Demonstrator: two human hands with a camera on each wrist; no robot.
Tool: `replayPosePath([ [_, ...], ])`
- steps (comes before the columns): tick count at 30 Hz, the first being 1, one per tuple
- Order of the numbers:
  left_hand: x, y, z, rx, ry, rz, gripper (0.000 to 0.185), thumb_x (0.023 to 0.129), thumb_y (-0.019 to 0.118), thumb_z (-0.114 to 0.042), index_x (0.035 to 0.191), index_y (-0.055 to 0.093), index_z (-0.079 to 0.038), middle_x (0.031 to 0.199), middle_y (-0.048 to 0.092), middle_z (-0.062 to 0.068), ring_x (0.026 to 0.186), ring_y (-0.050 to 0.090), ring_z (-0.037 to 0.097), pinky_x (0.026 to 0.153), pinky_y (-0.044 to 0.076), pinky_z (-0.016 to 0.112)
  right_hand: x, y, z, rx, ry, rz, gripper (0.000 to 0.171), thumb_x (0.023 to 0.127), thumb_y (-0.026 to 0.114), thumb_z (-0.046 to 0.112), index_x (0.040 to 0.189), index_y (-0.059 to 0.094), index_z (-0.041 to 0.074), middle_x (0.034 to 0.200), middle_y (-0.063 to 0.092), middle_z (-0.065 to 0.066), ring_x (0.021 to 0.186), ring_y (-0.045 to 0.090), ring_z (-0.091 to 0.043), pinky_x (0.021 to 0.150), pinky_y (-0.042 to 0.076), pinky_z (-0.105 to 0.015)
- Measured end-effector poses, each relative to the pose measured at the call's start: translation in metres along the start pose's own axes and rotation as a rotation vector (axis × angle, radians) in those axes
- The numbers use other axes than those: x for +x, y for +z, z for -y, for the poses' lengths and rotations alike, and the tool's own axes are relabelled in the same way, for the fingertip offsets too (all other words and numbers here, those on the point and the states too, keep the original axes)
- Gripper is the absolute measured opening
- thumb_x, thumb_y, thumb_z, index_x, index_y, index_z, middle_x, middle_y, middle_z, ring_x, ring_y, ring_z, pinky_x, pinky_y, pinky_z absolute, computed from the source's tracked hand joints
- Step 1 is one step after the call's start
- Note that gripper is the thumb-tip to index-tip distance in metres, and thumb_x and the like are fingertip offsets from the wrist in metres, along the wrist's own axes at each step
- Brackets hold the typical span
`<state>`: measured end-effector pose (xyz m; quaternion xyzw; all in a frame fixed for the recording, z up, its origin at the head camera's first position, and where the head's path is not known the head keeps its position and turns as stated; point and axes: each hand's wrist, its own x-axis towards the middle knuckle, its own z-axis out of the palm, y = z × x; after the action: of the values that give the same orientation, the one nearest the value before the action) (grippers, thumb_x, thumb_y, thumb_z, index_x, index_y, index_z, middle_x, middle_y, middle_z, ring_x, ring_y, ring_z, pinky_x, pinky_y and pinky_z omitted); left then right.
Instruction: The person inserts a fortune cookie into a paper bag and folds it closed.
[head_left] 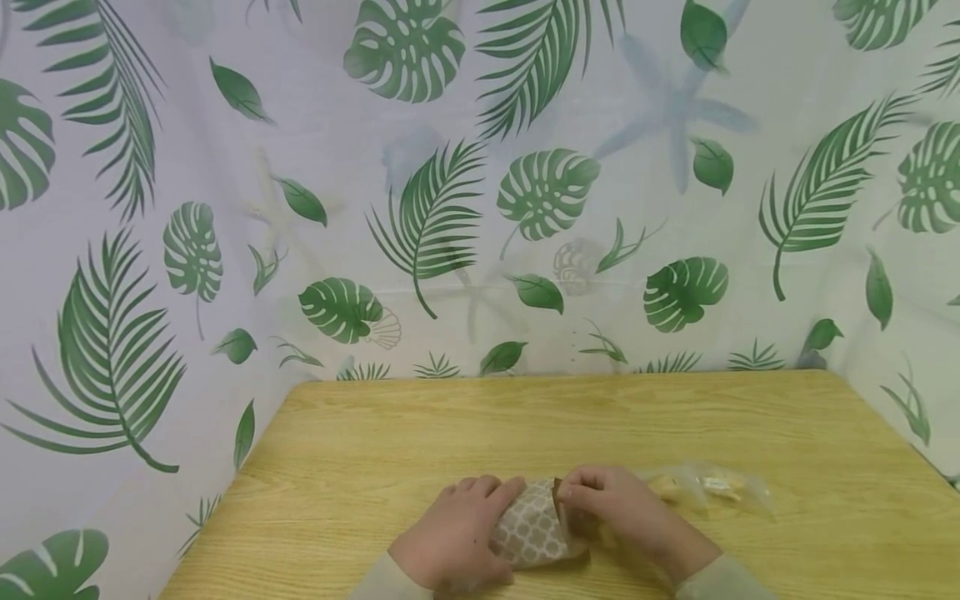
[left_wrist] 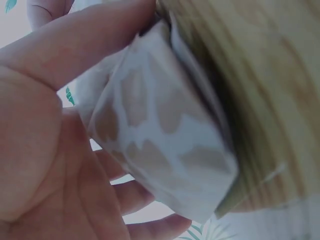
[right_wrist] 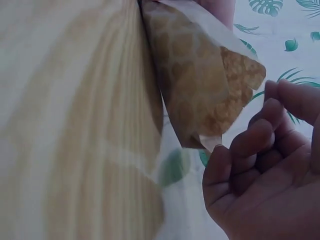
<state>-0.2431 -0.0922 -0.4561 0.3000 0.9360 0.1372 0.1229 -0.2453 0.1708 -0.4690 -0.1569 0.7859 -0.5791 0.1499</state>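
Note:
A small tan paper bag (head_left: 531, 527) with a white lattice pattern lies on the table between the hands. My left hand (head_left: 461, 533) holds its left end, the thumb on one side and the fingers on the other, as the left wrist view shows. At the bag's right end, where the plain brown inside (right_wrist: 232, 90) shows, is my right hand (head_left: 626, 512). Its thumb and forefinger pinch the bag's edge in the head view. In the right wrist view the other fingers are curled, close to a small white flap (right_wrist: 210, 142) at the lower corner.
Clear plastic packets (head_left: 723, 485) with yellowish contents lie on the wooden table (head_left: 465, 425), just beyond the right hand and partly hidden by it. A leaf-patterned cloth (head_left: 465, 250) hangs behind the table and along its sides.

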Motion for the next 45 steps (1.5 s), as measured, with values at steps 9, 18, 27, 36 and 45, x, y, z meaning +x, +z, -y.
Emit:
replayPosePath([
  [9, -0.001, -0.002, -0.002, 0.055, 0.014, -0.002, 0.106, 0.074, 0.088, -0.047, 0.160, 0.031, -0.022, 0.146, 0.044, -0.003, 0.136, 0.041, 0.020, 0.114, 0.033, 0.049, -0.004, -0.009, 0.006, -0.200, -0.035, -0.055, 0.022, 0.102, 0.061, 0.032, 0.105, 0.071, 0.012, 0.105, 0.069, -0.001, 0.101, 0.061, -0.020, 0.084, 0.052, -0.040],
  [18, -0.002, -0.003, -0.001, 0.054, 0.051, -0.003, 0.102, 0.073, 0.088, -0.047, 0.157, 0.036, -0.019, 0.147, 0.044, -0.004, 0.137, 0.039, 0.020, 0.115, 0.032, 0.047, 0.003, -0.006, 0.009, -0.397, -0.125, -0.105, 0.006, 0.098, 0.068, 0.022, 0.103, 0.070, 0.019, 0.097, 0.067, 0.008, 0.091, 0.062, -0.012, 0.081, 0.053, -0.035],
  [27, 0.000, 0.000, -0.001, 0.027, 0.099, -0.013, 0.096, 0.073, 0.088, -0.045, 0.154, 0.040, -0.022, 0.144, 0.045, -0.009, 0.135, 0.040, 0.017, 0.115, 0.033, 0.045, 0.007, -0.002, 0.008, -0.437, -0.172, -0.097, 0.014, 0.098, 0.067, 0.013, 0.091, 0.069, 0.026, 0.096, 0.066, 0.012, 0.094, 0.063, -0.010, 0.084, 0.053, -0.032],
  [36, 0.001, 0.000, -0.002, -0.007, 0.081, 0.004, 0.088, 0.070, 0.089, -0.041, 0.146, 0.046, -0.028, 0.127, 0.051, -0.015, 0.118, 0.049, 0.009, 0.106, 0.042, 0.037, 0.006, -0.003, 0.006, -0.333, -0.165, -0.114, 0.010, 0.101, 0.060, 0.013, 0.098, 0.068, 0.019, 0.102, 0.067, 0.006, 0.098, 0.063, -0.016, 0.081, 0.053, -0.033],
  [45, 0.002, -0.002, -0.001, -0.028, 0.061, 0.023, 0.093, 0.070, 0.091, -0.043, 0.148, 0.045, -0.027, 0.122, 0.053, -0.013, 0.106, 0.052, 0.005, 0.094, 0.049, 0.033, 0.007, -0.001, 0.003, -0.330, -0.142, -0.130, 0.011, 0.101, 0.061, 0.016, 0.097, 0.069, 0.023, 0.101, 0.067, 0.008, 0.100, 0.064, -0.016, 0.084, 0.053, -0.034],
])
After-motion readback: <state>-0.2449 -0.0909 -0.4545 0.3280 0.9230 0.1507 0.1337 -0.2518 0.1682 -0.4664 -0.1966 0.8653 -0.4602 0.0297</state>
